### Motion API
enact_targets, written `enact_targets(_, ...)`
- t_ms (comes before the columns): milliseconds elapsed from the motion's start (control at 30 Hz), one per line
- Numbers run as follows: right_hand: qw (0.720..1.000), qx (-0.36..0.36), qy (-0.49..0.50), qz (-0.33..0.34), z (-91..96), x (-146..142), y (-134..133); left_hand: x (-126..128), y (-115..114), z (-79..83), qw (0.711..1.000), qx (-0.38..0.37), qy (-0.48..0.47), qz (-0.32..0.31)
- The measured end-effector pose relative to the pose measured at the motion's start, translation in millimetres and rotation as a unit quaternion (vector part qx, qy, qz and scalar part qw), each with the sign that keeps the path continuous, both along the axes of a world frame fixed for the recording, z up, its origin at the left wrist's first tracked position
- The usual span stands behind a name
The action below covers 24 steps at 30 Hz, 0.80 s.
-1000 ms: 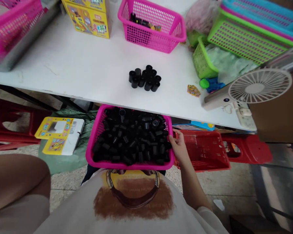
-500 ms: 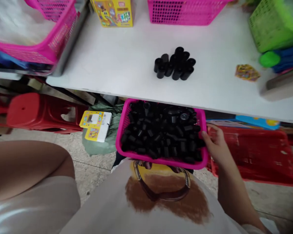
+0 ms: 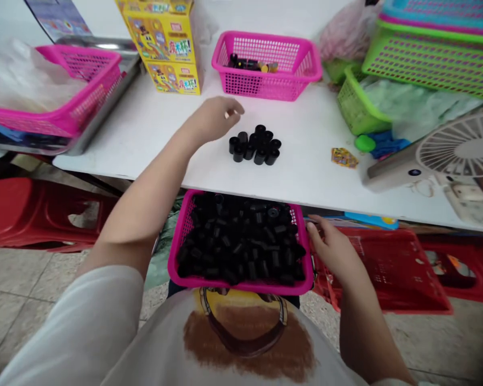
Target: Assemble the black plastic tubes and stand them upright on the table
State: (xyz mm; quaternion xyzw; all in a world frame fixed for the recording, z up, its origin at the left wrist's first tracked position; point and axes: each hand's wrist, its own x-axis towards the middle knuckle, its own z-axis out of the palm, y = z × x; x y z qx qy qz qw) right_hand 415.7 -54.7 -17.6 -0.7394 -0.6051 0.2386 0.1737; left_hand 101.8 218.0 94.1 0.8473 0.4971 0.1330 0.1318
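Observation:
My left hand (image 3: pixel 220 117) is stretched over the white table, fingers bent and apart, with nothing in it. Just right of and below it stands a tight group of short black hollow cylinders (image 3: pixel 261 145), mostly upright. On my lap rests a pink plastic basket (image 3: pixel 241 287), partly under the table edge. It is heaped with small black plastic pieces (image 3: pixel 241 241), many of them cylinders, lying in all directions. At the basket's right rim, my right hand (image 3: pixel 334 249) grips the side with the thumb near the rim; its other fingers are partly hidden.
Behind the cylinders sits another pink basket (image 3: pixel 265 88) with a few items. Yellow boxes (image 3: pixel 173 78) are stacked at back left. Right are a colourful card (image 3: pixel 344 157), green basket (image 3: pixel 356 115) and fan (image 3: pixel 414 155). Red stools (image 3: pixel 16 209) and a red crate (image 3: pixel 402 273) flank my legs.
My left arm has swung up from the left and reached over the table beside the cylinders. My right hand stays at the basket's rim. The view has tilted up and shifted right.

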Motion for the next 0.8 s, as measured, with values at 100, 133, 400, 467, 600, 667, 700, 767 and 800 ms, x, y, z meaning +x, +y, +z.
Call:
enact_targets(100, 0.998, -0.019, 0.026, 0.062, 15.4, -17, 0, 24, 24, -10.6, 0.991, -0.068, 0.088, 0.068)
enact_targets(133, 0.995, -0.03, 0.046, 0.087, 17.0, -22, -2, 31, 31, -14.5, 0.985, -0.089, 0.12, 0.084)
enact_targets(400, 0.991, 0.05, 0.07, 0.105, 10.1, -19, -19, 37, 28, -19.0, 0.988, -0.1, 0.105, 0.061)
enact_targets(467, 0.989, 0.083, 0.057, 0.111, 12.2, -18, -16, 37, 20, -15.3, 0.989, -0.09, 0.104, 0.057)
enact_targets(600, 0.981, 0.118, 0.042, 0.151, 14.1, -32, 0, 44, 12, -8.4, 0.99, -0.064, 0.114, 0.059)
enact_targets(667, 0.975, 0.13, 0.021, 0.18, 11.2, -44, 11, 46, 9, -3.4, 0.988, -0.062, 0.125, 0.07)
enact_targets(700, 0.972, 0.133, 0.006, 0.192, 9.1, -51, 17, 45, 6, 0.1, 0.988, -0.059, 0.122, 0.078)
enact_targets(767, 0.968, 0.127, -0.032, 0.214, 5.0, -66, 27, 41, -7, 9.1, 0.992, -0.03, 0.088, 0.082)
enact_targets(800, 0.966, 0.117, -0.055, 0.225, 3.6, -74, 31, 38, -17, 14.2, 0.995, -0.004, 0.062, 0.075)
